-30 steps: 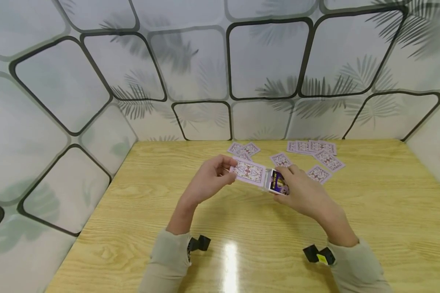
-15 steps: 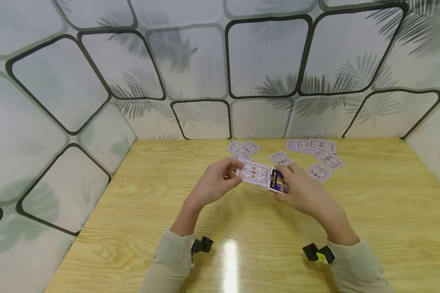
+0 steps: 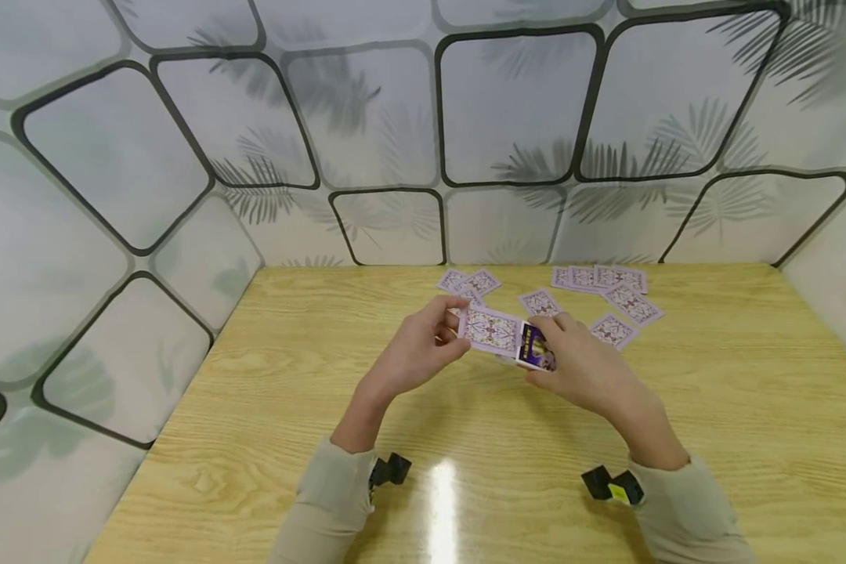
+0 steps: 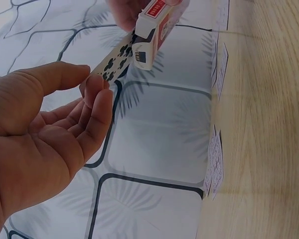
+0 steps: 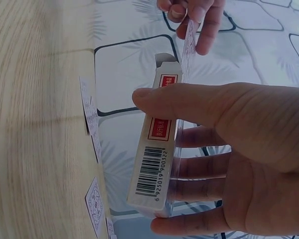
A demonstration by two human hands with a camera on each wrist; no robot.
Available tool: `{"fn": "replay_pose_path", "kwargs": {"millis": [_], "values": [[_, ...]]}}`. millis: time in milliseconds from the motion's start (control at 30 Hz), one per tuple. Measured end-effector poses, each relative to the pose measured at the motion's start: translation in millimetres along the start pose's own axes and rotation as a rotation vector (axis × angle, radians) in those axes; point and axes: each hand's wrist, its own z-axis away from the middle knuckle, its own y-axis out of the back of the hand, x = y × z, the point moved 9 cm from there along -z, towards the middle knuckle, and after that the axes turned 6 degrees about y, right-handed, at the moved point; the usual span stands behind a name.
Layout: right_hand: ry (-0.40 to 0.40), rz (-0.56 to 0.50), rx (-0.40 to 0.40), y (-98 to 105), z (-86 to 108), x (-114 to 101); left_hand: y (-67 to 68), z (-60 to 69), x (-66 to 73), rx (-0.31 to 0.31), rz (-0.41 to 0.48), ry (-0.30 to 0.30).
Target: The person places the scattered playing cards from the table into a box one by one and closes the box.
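Observation:
My left hand (image 3: 423,348) pinches a playing card (image 3: 492,329) at its left end, between thumb and fingers. Its ornate lilac back faces up in the head view, while the left wrist view catches black clubs on its face (image 4: 114,62). With my right hand (image 3: 585,364) I grip a card box (image 3: 536,348), dark purple on top and white along its barcoded side (image 5: 154,149). A flap (image 5: 165,59) stands out at the box's end near the card. The card's right end meets that end of the box; whether it is inside, I cannot tell.
Several cards lie face down toward the back of the wooden table (image 3: 254,439): a small group (image 3: 481,280) at the middle, a row (image 3: 582,280) at the right, and singles such as one card (image 3: 613,331) behind my right hand. A patterned wall (image 3: 507,227) borders the back.
My left hand has moved a little to the right with the card, closing the gap between card and box. My right hand and the box have stayed nearly still.

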Motion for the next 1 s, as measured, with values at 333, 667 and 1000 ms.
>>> {"fn": "replay_pose_path", "kwargs": {"millis": [333, 667, 1000], "values": [[0.003, -0.008, -0.007, -1.7, -0.5, -1.1, -3.2, -1.5, -1.2, -0.027, -0.017, -0.018], [0.012, -0.008, -0.004, -3.9, -0.3, -0.9, -5.5, -0.9, 0.0, -0.031, -0.056, -0.033], [0.011, 0.0, -0.018, -4.1, -1.0, -2.2, -6.0, -0.7, 1.9, -0.015, -0.071, -0.043]]}}
